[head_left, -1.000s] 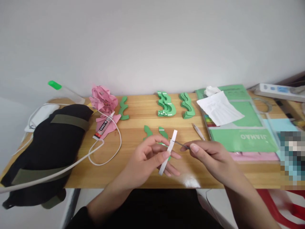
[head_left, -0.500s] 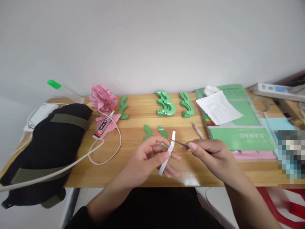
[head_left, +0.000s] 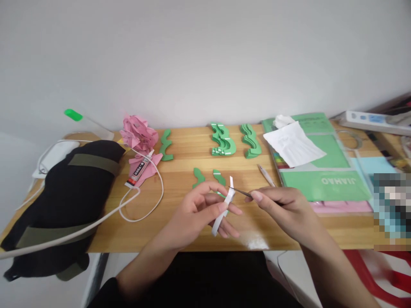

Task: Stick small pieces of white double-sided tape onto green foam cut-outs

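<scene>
A narrow white strip (head_left: pixel 219 222), slightly curved, is pinched between the thumb and fingers of my left hand (head_left: pixel 205 209). Its lower end hangs past the fingers and its upper end points away from me. My right hand (head_left: pixel 279 207) grips a thin dark pointed tool (head_left: pixel 241 192), whose tip meets the strip near its upper end. Just beyond my left hand lie two wavy green pieces (head_left: pixel 198 176), partly covered by the fingers; the right one carries a white band. Farther back are two stacks of similar green pieces (head_left: pixel 224 145) and a separate green piece (head_left: pixel 166 145).
On the left are a black bag (head_left: pixel 70 192), a white cable (head_left: pixel 162 188), a glue tube (head_left: pixel 138 169) and crumpled pink paper (head_left: pixel 139 132). On the right, a pen (head_left: pixel 266 175) lies beside a green packet (head_left: pixel 324 184) with white tissue (head_left: pixel 293 145) on top. A power strip (head_left: pixel 375 122) is behind.
The upper end of the white strip has shifted slightly left and now looks bent at the tool's tip. Both hands stay almost in place.
</scene>
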Available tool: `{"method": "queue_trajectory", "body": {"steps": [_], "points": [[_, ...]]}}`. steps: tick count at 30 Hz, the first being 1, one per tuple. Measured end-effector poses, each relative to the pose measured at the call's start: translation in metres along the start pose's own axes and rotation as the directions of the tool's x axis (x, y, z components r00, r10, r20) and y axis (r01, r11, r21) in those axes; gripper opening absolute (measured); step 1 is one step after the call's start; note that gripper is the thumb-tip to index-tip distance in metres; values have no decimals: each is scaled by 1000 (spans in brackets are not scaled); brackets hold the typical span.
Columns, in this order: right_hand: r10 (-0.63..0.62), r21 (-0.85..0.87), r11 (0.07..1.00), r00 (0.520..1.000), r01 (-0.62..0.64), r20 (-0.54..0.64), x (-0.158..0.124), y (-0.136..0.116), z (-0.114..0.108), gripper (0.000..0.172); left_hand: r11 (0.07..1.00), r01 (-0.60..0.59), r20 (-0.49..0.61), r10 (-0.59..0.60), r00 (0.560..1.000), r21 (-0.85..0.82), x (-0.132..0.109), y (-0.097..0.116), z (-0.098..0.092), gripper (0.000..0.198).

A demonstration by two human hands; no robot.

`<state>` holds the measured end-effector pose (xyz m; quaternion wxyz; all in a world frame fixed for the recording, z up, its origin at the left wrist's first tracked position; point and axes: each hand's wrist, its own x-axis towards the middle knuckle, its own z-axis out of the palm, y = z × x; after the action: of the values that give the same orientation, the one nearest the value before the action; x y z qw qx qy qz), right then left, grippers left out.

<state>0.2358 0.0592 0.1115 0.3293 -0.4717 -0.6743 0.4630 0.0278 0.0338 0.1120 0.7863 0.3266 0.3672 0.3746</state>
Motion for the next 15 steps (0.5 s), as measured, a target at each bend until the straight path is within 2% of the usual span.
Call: {"method": "queue_trajectory", "body": {"steps": [8, 15], "points": [[20, 22, 1000, 1000, -20, -9, -1, -1, 1, 43, 1000, 5, 12, -5, 1000, -2, 0, -2, -3, 17], [96, 18, 995, 995, -96, 9, -3, -1, 4, 46, 1000, -1, 29, 1, 1000, -4, -1, -6, -5, 19]]}}
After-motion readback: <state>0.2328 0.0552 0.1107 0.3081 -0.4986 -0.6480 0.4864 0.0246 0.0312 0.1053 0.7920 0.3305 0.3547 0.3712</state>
